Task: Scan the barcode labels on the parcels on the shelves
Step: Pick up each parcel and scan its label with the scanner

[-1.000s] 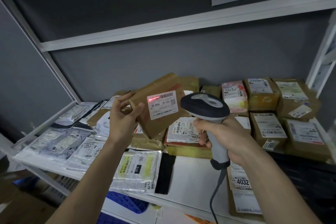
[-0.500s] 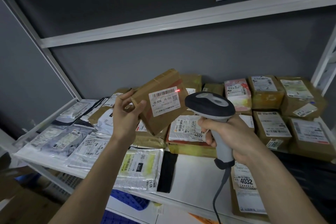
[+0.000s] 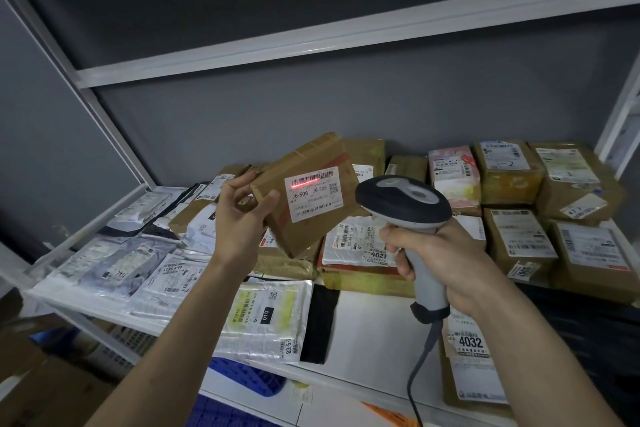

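Left hand: the left hand (image 3: 239,215) grips the lower left corner of the flat brown cardboard parcel (image 3: 304,191), holding it tilted in the air above the middle of the white metal shelf (image 3: 374,333).
Change: half a second ago the red scan line only clipped the right end of the top barcode; now it lies across the left part of it.
Meaning: the read looks likelier to register, so this parcel is probably nearly done.
Label: the white shipping label (image 3: 313,193) reads J6-S06, with bars at top and bottom.
Right hand: the right hand (image 3: 440,260) clasps the grey handheld barcode scanner (image 3: 405,204), aimed at the label.
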